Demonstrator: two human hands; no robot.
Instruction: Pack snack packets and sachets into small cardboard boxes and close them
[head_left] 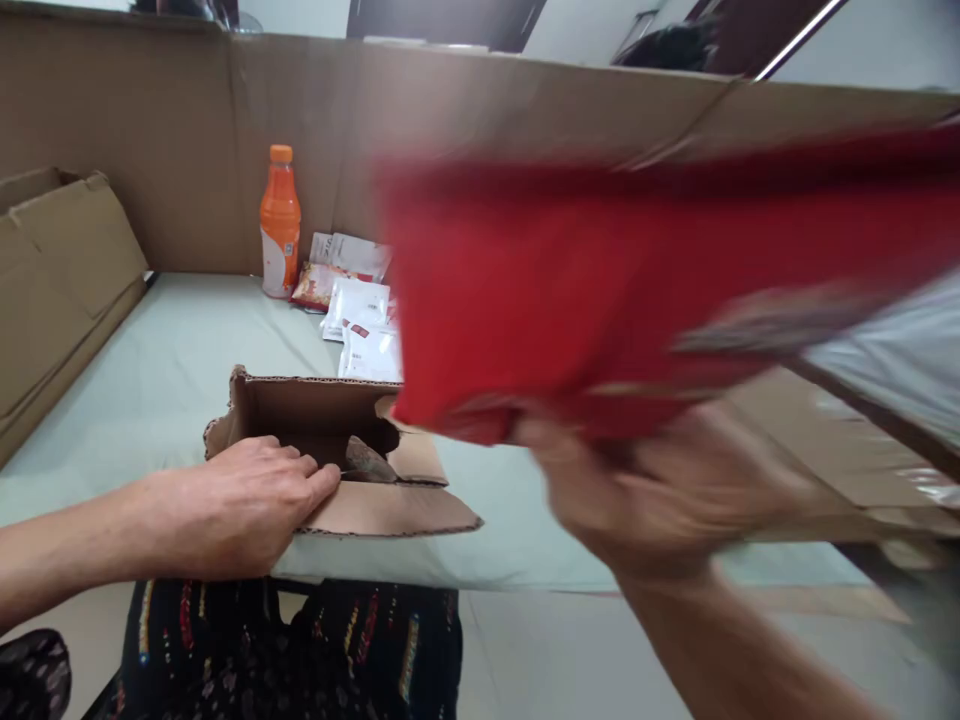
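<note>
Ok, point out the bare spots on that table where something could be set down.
The widest free patch of the table lies between the flattened cardboard at the left wall, the orange bottle and the small open box under the left hand. Crowded: the white packets beside the bottle. The blurred red item in the right hand hides the right side.

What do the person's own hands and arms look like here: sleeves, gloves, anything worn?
Both are bare. The left hand and its forearm show no glove, sleeve, watch or ring. The right hand is motion-blurred; no glove or sleeve shows on it or its forearm, but small items such as rings cannot be made out. Nails on the left look short and unpainted.
</note>
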